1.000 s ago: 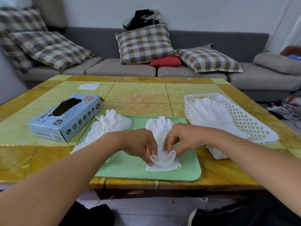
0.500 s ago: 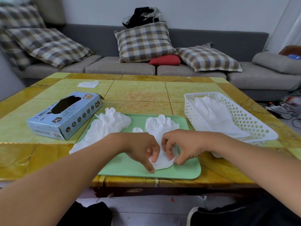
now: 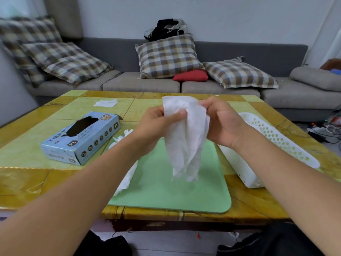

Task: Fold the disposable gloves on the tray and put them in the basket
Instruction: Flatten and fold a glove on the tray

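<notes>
A white disposable glove [image 3: 186, 137] hangs in the air above the green tray [image 3: 177, 189], lifted clear of it and drooping in soft folds, its lower end dangling over the tray's middle. Both hands hold it by its upper edge. The left hand [image 3: 156, 126] has its grip clamped on the glove's left side, thumb pressed across the front of the material with the fingers behind. The right hand [image 3: 221, 121] pinches the upper right corner, its fingers curled in on the glove while the palm faces toward the person.

On the left edge of the tray lies a heap of other gloves [image 3: 125, 163], crumpled and partly hidden under the left forearm, spilling over the tray's rim onto the table [image 3: 27, 154]. Just to the right of the tray stands the white perforated basket [image 3: 276, 145], angled on the table; the right wrist hides most of its inside, so I cannot tell what lies in it.

To the left of the tray sits a blue glove box [image 3: 83, 139] marked XL, its oval opening facing up. Farther back on the table lies a small white sheet [image 3: 106, 103]. Beyond the table runs a grey sofa [image 3: 230, 52] with plaid cushions [image 3: 168, 56], a red cushion [image 3: 191, 75] tucked between two of them.
</notes>
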Motion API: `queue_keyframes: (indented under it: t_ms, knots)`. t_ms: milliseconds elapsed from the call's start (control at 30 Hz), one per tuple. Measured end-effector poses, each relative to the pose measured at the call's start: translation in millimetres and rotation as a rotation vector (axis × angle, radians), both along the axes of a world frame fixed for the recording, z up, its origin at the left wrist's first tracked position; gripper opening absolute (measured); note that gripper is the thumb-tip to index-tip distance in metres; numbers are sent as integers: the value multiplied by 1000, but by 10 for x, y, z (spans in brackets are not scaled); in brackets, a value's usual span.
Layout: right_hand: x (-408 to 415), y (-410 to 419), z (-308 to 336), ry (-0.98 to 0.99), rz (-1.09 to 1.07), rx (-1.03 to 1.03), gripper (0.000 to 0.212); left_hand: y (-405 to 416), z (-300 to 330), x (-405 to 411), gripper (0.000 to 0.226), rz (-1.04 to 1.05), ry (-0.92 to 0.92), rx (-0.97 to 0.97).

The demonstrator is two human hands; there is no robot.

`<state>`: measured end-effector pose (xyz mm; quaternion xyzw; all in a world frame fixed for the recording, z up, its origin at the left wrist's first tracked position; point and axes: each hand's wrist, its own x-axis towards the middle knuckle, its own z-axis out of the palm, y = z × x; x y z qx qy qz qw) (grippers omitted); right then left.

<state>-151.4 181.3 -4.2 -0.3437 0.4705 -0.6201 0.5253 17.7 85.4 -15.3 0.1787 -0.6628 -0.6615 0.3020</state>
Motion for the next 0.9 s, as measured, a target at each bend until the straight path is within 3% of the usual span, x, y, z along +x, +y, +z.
queue_keyframes:
  t_ms: [100, 167, 200, 300, 333, 467, 767, 900]
  knots:
    - [30, -40, -10, 4, -12, -12, 84, -25, 104, -46, 18, 94, 15, 60]
    - [80, -57, -42, 89, 13, -2, 90, -67, 97, -28, 21, 119, 0, 28]
    - [106, -65, -58, 124, 9, -9, 80, -73, 88, -13, 21, 116, -11, 5]
    - [168, -70, -46, 190, -107, -49, 25, -77, 74, 10, 21, 97, -25, -66]
    - [178, -63, -31, 186, -151, -58, 18, -83, 84, 20, 21, 85, -19, -73]
    - [157, -37, 13, 144, -262, -94, 36, -93, 151, 38, 21, 45, -11, -67]
    - [150, 9, 133, 126, -220, -146, 42, -112, 246, -28, 23, 109, 24, -140]
    - [74, 131, 203, 171, -287, -137, 34, -33, 294, -130, 22, 74, 39, -141]
